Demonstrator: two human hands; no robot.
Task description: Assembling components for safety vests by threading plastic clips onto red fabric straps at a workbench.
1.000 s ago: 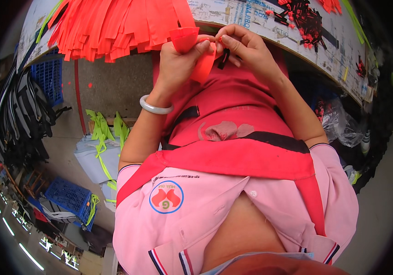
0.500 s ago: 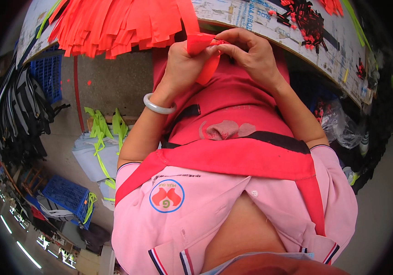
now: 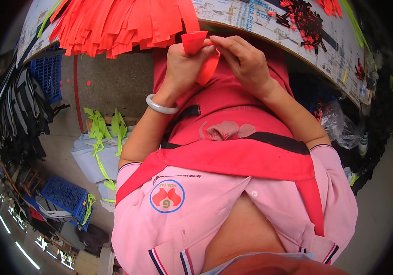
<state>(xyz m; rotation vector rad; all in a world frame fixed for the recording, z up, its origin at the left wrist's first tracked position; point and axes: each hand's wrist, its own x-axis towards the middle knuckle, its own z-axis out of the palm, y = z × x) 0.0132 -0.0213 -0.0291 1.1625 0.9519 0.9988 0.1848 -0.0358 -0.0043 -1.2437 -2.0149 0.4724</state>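
Just off the table's front edge, over my lap, my left hand (image 3: 181, 65) is closed around a bright orange-red fabric strip (image 3: 193, 42). One folded end stands up above the fist, and the tail hangs below my thumb. My right hand (image 3: 246, 63) is pinched, its thumb and forefinger tips meeting close to my left thumb at the strip. Whatever lies between those fingertips is too small to make out. A thick pile of similar orange-red strips (image 3: 123, 25) overhangs the table edge beyond my left hand.
The white printed table (image 3: 224, 13) curves across the top. On its right lies a heap of small black and red pieces (image 3: 310, 23). Black and grey straps (image 3: 22, 107) hang at left. Blue crates (image 3: 65, 195) and pale fabric with yellow-green straps (image 3: 93, 158) sit lower left.
My right hand has shifted slightly down and left, its fingers drawing together into a narrower pinch. The strip's upper end has turned more upright in my left hand.
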